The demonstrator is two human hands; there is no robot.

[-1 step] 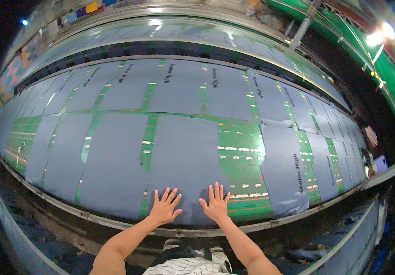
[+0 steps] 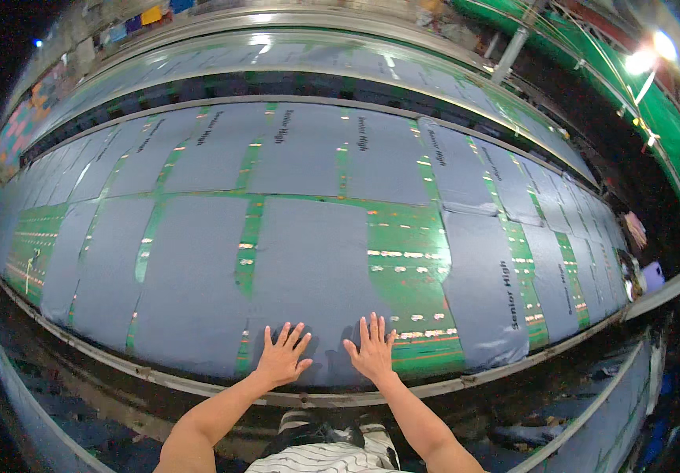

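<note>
You are resting your left hand (image 2: 281, 359) and right hand (image 2: 371, 351) palm down, fingers spread wide, on the near end of the grey cloth (image 2: 308, 268); neither is gripping anything. That cloth is lying straight in front of you on the long green table (image 2: 411, 292), its right edge bordering a wide green gap.

Judging by the covered surface, the laying looks mostly done: the far row (image 2: 297, 158) is lying spread out, and the near-left cloth (image 2: 190, 284) is looking flat too. The near-right cloth (image 2: 478, 276) is showing dark lettering and creases at its near end. Your cloth is showing no lettering, so any printing there seems left to do.
</note>
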